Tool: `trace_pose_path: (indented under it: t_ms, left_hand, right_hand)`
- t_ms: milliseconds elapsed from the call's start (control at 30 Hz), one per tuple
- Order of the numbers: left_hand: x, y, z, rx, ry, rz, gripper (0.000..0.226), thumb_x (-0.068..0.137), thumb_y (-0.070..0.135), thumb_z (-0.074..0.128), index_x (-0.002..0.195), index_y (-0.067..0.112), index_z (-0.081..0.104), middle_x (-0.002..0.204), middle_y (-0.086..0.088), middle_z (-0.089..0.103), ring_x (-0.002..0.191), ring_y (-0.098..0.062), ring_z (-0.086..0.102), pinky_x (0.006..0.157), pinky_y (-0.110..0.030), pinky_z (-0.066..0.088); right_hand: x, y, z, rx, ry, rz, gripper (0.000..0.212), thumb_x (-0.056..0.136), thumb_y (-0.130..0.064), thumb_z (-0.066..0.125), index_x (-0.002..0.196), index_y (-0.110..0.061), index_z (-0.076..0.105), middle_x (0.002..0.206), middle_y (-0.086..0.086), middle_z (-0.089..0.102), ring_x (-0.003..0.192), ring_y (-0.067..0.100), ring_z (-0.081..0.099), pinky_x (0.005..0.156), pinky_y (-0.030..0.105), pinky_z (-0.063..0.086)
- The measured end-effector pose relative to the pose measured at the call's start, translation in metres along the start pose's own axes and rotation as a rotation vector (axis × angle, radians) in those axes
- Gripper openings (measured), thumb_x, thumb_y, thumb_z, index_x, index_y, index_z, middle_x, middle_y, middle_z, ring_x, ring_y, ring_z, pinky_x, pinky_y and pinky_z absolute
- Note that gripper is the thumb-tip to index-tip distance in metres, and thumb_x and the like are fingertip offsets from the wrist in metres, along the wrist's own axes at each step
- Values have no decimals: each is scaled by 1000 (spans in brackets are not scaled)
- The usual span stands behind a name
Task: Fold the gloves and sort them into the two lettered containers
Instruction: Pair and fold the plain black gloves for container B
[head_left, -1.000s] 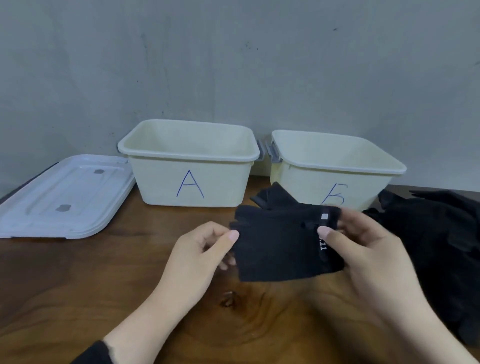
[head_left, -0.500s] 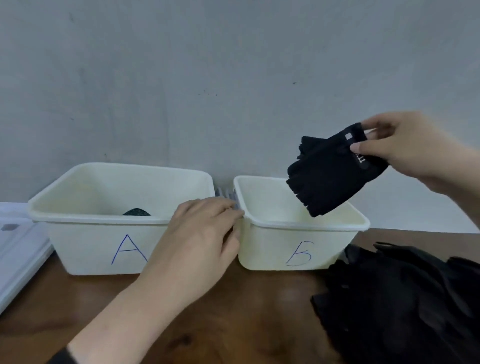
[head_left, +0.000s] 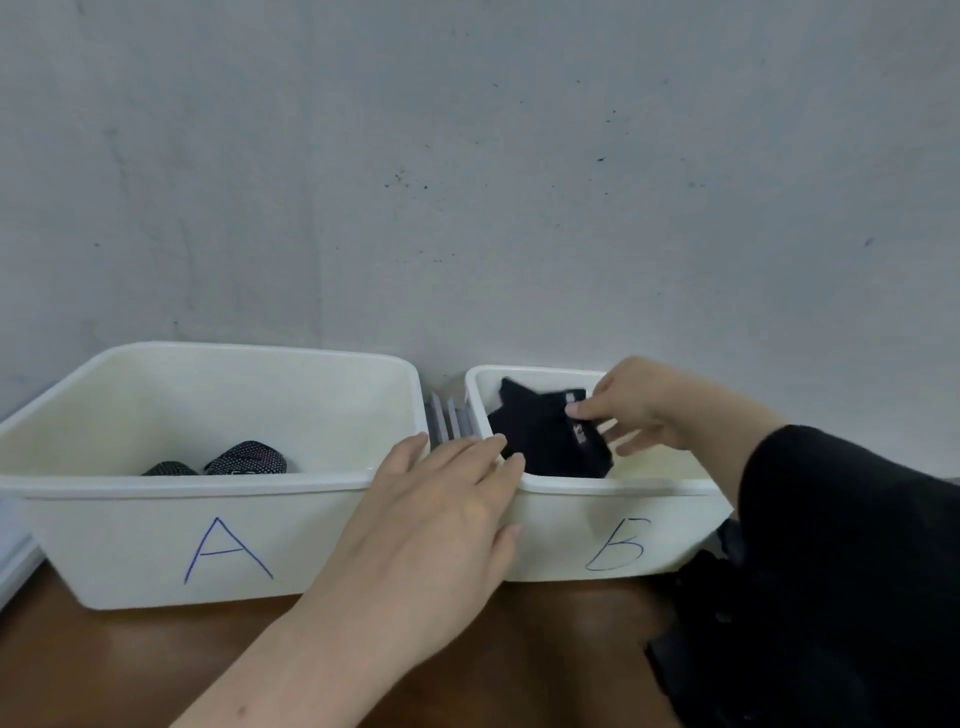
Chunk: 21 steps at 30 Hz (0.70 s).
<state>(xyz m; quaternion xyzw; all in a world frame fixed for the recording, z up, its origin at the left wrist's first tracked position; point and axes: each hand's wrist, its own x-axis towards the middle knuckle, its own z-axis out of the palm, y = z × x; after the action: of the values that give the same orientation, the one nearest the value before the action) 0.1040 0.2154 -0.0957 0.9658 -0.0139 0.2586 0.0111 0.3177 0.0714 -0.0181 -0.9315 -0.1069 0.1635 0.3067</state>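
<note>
Inside container "B" (head_left: 618, 540), black glove (head_left: 545, 441) in right hand (head_left: 639, 405); beside it, "A" (head_left: 228, 551).

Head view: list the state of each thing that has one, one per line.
Bin A: lid off, dotted gloves inside.
Bin B: open, black glove going in.
Black glove: folded, pinched by right hand.
Left hand: flat, resting across both bins' rims.
Glove pile: unsorted on table.

Two cream-white containers (head_left: 171, 525), letters A and B in blue pen. Folded glove (head_left: 545, 441) black. Gloves in A (head_left: 244, 460) black, fine white dots. Counter (head_left: 104, 665) brown wood.
</note>
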Motion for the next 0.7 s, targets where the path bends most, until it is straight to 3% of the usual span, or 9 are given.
trace_pose_path:
  t_ms: [100,233,333,400,500,600,700]
  left_hand:
    - [1,0,-1,-5,3,1,50,84,45,49,126,24,66,129,6,64,119,-14,60,103,-43,46]
    - [2,1,1,3,40,9,48,82,43,56,124,22,67,126,5,66,117,-15,61,102,-44,48]
    - [0,1,3,-1,53,9,48,83,43,55,124,21,67,125,4,66,118,-15,60,104,-43,44]
    - [0,3,3,-19,94,8,46,88,41,49,125,20,66,127,3,65,126,-18,55,110,-42,35]
    - [-8,20,-3,-189,236,-11,40,95,36,45,122,17,67,126,2,64,124,-18,54,108,-36,34]
    - [-33,52,3,-476,295,-83,34,98,35,43,115,21,69,113,12,64,106,-7,54,93,-26,42]
    - [-65,83,28,-637,101,-239,34,99,41,40,120,31,64,113,25,56,106,5,48,93,-18,42]
  right_hand:
    - [5,5,6,-200,39,11,55,86,-47,76,116,-2,66,112,15,70,100,34,71,93,50,56]
    - [-13,1,-1,-220,207,-146,47,96,-38,67,124,-1,66,121,20,68,113,37,64,100,44,51]
    - [-42,1,-5,-10,336,-311,30,98,-36,63,116,-13,70,108,5,71,93,23,65,81,32,51]
    - [-66,5,-2,87,433,-408,22,99,-35,60,108,-19,72,94,-8,69,76,5,58,65,22,44]
    - [-115,23,19,190,546,-523,12,98,-32,62,99,-27,73,87,-16,68,72,-3,57,62,10,37]
    - [-166,68,66,278,475,-524,9,98,-31,62,99,-31,71,88,-18,70,86,-4,64,72,7,44]
    - [-210,123,119,249,307,-416,14,99,-35,61,109,-34,71,96,-21,71,94,-3,65,79,12,50]
